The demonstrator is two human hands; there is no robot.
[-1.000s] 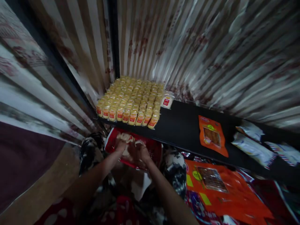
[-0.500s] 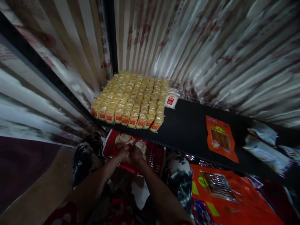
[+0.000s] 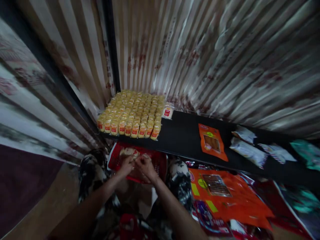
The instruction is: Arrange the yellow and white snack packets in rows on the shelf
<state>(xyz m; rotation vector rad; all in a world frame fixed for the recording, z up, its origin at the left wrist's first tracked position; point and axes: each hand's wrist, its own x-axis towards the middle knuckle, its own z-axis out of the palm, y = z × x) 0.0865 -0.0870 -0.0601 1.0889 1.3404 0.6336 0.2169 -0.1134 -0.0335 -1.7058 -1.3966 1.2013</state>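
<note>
A red plastic basket (image 3: 163, 167) sits between the knees, below the front edge of the black shelf. Inside it lie pale round packets (image 3: 130, 152) in clear wrap. My left hand (image 3: 128, 164) and my right hand (image 3: 146, 166) meet over the basket, fingertips bent together. Both are closed, but dimness and the fingers hide what is between them. Above them on the shelf stand tight rows of small yellow packets (image 3: 136, 113) with red-and-orange labels. One whiter packet (image 3: 167, 111) with a red label leans at the right end of the rows.
On the black shelf (image 3: 180, 136) lie an orange pouch (image 3: 212, 141) and silvery-white packets (image 3: 247, 151), with a green packet (image 3: 306, 153) farther right. Below are a large orange bag (image 3: 230, 193) and a purple packet (image 3: 208, 216). Striped sheeting (image 3: 175, 60) hangs behind a dark post (image 3: 111, 46).
The view has swung right, so the shelf goods sit farther left and the green packet shows. My hands stay together over the basket, their fingertips now slightly more apart.
</note>
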